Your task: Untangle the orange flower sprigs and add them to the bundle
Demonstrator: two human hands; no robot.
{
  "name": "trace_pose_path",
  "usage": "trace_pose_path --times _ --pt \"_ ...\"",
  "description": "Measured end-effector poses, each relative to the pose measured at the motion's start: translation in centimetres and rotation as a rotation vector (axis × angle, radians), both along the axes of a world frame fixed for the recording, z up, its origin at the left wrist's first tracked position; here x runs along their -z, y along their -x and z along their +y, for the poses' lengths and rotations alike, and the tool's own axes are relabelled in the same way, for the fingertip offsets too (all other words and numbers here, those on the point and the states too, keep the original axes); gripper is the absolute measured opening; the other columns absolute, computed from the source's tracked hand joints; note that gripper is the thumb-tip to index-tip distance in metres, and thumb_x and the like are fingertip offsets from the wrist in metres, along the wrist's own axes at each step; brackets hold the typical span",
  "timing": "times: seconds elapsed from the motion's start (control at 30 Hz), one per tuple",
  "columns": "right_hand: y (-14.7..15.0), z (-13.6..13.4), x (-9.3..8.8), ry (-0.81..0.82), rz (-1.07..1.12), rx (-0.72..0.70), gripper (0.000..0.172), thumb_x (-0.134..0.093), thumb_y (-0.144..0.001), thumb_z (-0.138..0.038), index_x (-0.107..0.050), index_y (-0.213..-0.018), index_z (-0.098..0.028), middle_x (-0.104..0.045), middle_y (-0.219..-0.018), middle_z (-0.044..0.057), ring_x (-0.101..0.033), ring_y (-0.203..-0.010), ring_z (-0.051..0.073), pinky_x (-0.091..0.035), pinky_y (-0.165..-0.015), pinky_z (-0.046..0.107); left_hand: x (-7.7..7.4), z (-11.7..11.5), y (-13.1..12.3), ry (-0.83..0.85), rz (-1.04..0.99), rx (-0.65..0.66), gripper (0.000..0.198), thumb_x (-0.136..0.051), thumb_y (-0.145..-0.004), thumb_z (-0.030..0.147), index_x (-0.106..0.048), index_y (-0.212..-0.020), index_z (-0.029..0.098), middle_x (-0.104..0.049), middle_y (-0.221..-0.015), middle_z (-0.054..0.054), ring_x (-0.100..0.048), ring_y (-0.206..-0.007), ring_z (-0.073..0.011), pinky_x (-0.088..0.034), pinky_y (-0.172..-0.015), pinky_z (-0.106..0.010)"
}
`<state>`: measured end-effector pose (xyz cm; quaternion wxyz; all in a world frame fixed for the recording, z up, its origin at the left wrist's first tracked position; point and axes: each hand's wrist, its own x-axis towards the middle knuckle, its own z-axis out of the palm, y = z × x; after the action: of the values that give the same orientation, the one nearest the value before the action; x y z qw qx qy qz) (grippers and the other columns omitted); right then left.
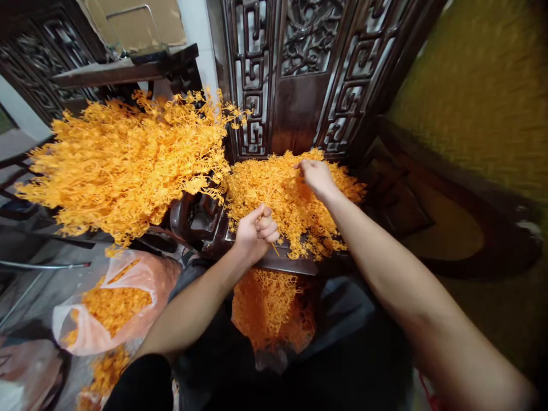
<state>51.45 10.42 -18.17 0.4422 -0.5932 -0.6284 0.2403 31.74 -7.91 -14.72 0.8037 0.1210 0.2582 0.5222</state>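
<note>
A mound of small orange plastic sprigs (pixel 278 188) covers the dark wooden seat. My left hand (pixel 258 231) is closed around a thin orange stem, whose lower end (pixel 275 249) sticks out below the fingers, at the front of the mound. Farther back and to the right, my right hand (pixel 315 176) has its fingers pinched together at the top of the mound. What lies between those fingertips is too small to make out.
A big heap of orange sprigs (pixel 128 165) lies to the left. Below it stands a clear plastic bag (pixel 160 279) with orange pieces. More orange pieces (pixel 274 302) hang between my legs. A carved wooden panel (pixel 299 108) rises behind the seat.
</note>
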Motion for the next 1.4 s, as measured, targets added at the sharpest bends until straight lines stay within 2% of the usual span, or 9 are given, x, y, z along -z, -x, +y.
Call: trace_pose_path --times 0.1,0.33,0.57,0.7,0.83,1.03,1.17,1.3,1.4 --pt "1.2 -3.2 -0.7 -0.064 -0.002 0.008 0.031 -0.061 -0.089 -0.043 -0.070 -0.083 -0.014 -0.069 -0.092 0.012 -0.063 -0.091 0.023 -0.049 -0.093 0.039 -0.1 0.7 -0.2 -0.004 -0.004 -0.017 0.037 -0.043 -0.104 0.025 -0.052 -0.069 0.016 -0.015 -0.049 0.010 -0.011 -0.039 -0.0062 -0.014 -0.041 -0.021" --pt "4.9 -11.5 -2.8 0.324 0.525 -0.489 0.053 -0.067 -0.082 -0.071 -0.063 -0.077 -0.018 -0.060 -0.066 0.002 -0.051 -0.054 0.012 -0.041 -0.049 0.025 -0.4 1.2 -1.8 -0.062 -0.004 -0.049 0.037 -0.046 -0.104 0.027 -0.050 -0.069 0.016 -0.014 -0.050 0.011 -0.008 -0.039 -0.0055 -0.013 -0.040 -0.020" --pt "-3.2 -6.6 -2.5 0.155 0.715 0.000 0.024 -0.077 -0.079 -0.038 -0.068 -0.079 -0.016 -0.047 -0.056 -0.005 -0.038 -0.048 0.008 -0.036 -0.045 0.023 -1.5 -0.6 -1.3 -0.055 0.054 0.031 0.044 -0.035 -0.107 0.026 -0.048 -0.066 0.017 -0.006 -0.051 0.011 -0.007 -0.040 -0.0069 -0.013 -0.041 -0.022" --pt "-4.8 -5.0 -1.3 0.091 0.467 -0.088 0.045 -0.074 -0.074 -0.021 -0.072 -0.118 -0.017 -0.073 -0.099 0.007 -0.065 -0.079 0.018 -0.058 -0.078 0.040 -1.2 -0.4 -0.7 -0.068 0.073 0.041 0.043 -0.036 -0.107 0.026 -0.050 -0.068 0.016 -0.008 -0.051 0.010 -0.010 -0.040 -0.0067 -0.014 -0.041 -0.021" --pt "-1.9 -6.6 -2.2 -0.054 0.178 -0.175 0.047 -0.065 -0.087 -0.029 -0.067 -0.133 -0.017 -0.065 -0.136 0.014 -0.064 -0.119 0.027 -0.049 -0.107 0.049 -0.5 0.1 -0.6 -0.079 0.093 0.037 0.042 -0.036 -0.106 0.025 -0.051 -0.068 0.016 -0.011 -0.050 0.011 -0.010 -0.040 -0.0068 -0.014 -0.041 -0.021" --pt "2.6 -11.8 -5.9 -0.505 -0.135 -0.372 0.042 -0.065 -0.093 -0.052 -0.068 -0.129 -0.030 -0.063 -0.129 0.010 -0.057 -0.120 0.029 -0.046 -0.102 0.050 0.3 0.2 -0.8 -0.163 0.340 -0.010 0.030 -0.056 -0.098 0.027 -0.055 -0.070 0.015 -0.020 -0.045 0.011 -0.016 -0.037 -0.0048 -0.017 -0.040 -0.019" --pt "4.7 -13.3 -5.6 -0.501 -0.375 -0.551 0.033 -0.068 -0.093 -0.051 -0.074 -0.114 -0.027 -0.068 -0.107 0.008 -0.060 -0.105 0.027 -0.044 -0.092 0.047 1.2 -0.2 -0.5 -0.243 0.560 -0.102 0.033 -0.070 -0.086 0.030 -0.054 -0.062 0.015 -0.028 -0.042 0.010 -0.020 -0.036 -0.0027 -0.015 -0.040 -0.017" --pt "5.6 -13.2 -5.8 -0.431 -0.163 -0.542 0.018 -0.066 -0.096 -0.037 -0.074 -0.091 -0.022 -0.069 -0.094 0.006 -0.064 -0.091 0.021 -0.048 -0.085 0.039 1.5 -0.8 0.5 -0.305 0.642 -0.112 0.040 -0.077 -0.080 0.045 -0.058 -0.064 0.013 -0.033 -0.043 0.009 -0.022 -0.037 -0.0018 -0.013 -0.040 -0.017" --pt "4.1 -11.9 -7.4 -0.436 0.260 -0.246 0.019 -0.065 -0.094 -0.030 -0.066 -0.078 -0.019 -0.065 -0.078 0.004 -0.061 -0.068 0.015 -0.049 -0.067 0.032 1.2 -1.5 1.7 -0.257 0.612 -0.063 0.039 -0.076 -0.081 0.041 -0.055 -0.061 0.015 -0.029 -0.041 0.010 -0.020 -0.035 -0.0024 -0.011 -0.039 -0.018"
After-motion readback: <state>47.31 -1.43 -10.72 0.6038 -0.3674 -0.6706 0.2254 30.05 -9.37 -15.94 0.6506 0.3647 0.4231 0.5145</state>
